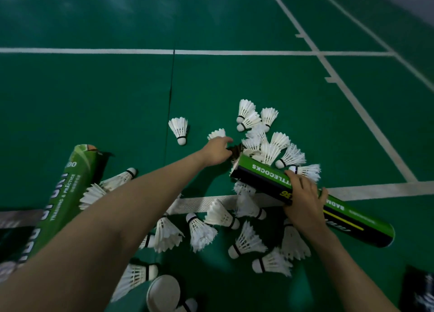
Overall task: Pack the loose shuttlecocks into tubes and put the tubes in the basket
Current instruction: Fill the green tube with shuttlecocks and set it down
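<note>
Several white feather shuttlecocks lie scattered on the green court floor, with a denser pile at the centre right. My right hand grips a green and black shuttlecock tube round its middle; the tube lies slanted, its open mouth toward the pile. My left hand reaches forward beside that mouth, fingers curled over a shuttlecock whose feathers show above them. A second green tube lies at the left. One shuttlecock lies apart.
A white round tube cap lies at the bottom centre. White court lines cross the floor. A dark object sits at the bottom right corner. No basket is in view.
</note>
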`<state>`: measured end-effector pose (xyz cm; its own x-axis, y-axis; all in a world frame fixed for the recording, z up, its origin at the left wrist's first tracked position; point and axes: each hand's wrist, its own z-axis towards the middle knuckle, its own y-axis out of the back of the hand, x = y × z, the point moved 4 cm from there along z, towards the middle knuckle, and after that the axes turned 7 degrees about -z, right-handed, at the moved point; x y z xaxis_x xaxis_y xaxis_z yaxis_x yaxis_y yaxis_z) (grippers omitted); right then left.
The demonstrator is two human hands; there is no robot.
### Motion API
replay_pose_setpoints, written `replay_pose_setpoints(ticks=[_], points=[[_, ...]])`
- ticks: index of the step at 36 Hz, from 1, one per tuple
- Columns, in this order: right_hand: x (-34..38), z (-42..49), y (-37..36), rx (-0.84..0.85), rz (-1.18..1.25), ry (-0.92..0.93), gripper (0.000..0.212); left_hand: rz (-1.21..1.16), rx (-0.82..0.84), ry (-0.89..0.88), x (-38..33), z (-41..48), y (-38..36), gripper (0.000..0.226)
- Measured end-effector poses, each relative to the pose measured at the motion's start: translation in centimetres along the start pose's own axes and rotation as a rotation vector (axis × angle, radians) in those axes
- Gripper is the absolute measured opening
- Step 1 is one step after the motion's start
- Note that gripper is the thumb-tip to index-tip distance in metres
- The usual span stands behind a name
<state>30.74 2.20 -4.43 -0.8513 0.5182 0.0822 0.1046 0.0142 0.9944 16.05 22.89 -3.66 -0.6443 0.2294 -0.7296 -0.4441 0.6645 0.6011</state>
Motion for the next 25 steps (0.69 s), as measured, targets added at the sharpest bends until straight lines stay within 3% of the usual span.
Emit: replay_pose_setpoints(ticks=[3, 6, 12, 17, 20, 25], points=[[-0.6, -0.5, -0.1, -0.015, 0.007, 0.038, 0.09, 0.007, 0.031, -0.007, 1.0, -0.7, -1.3, 0.033], [-0.6, -1.2, 0.1, -0.032, 0.024, 0.061, 0.088, -0.026, -0.089, 0.01, 2.4, -1.6, -1.6, 0.011], [-0.8, -3.0, 0.7, -0.099, 0.043, 0.073, 0.089, -0.486, -0.435, -0.09, 3.0, -6.5, 0.2, 0.02], [-1.0, -4.1, 1.2, -0.156, 0.078, 0.054, 0.085, -0.883, -0.464, -0.082, 4.1, -12.0, 0.4, 0.024], [-0.6, -4.4, 1.4, -0.166, 0.094, 0.055, 0.084, -0.961, -0.451, -0.158, 3.7, -14.4, -0.2, 0.019], [1.0, -4.5, 1.9, -0.186, 0.13, 0.093, 0.083, -0.892, -0.456, -0.292, 1.5, -15.7, -1.4, 0.02]])
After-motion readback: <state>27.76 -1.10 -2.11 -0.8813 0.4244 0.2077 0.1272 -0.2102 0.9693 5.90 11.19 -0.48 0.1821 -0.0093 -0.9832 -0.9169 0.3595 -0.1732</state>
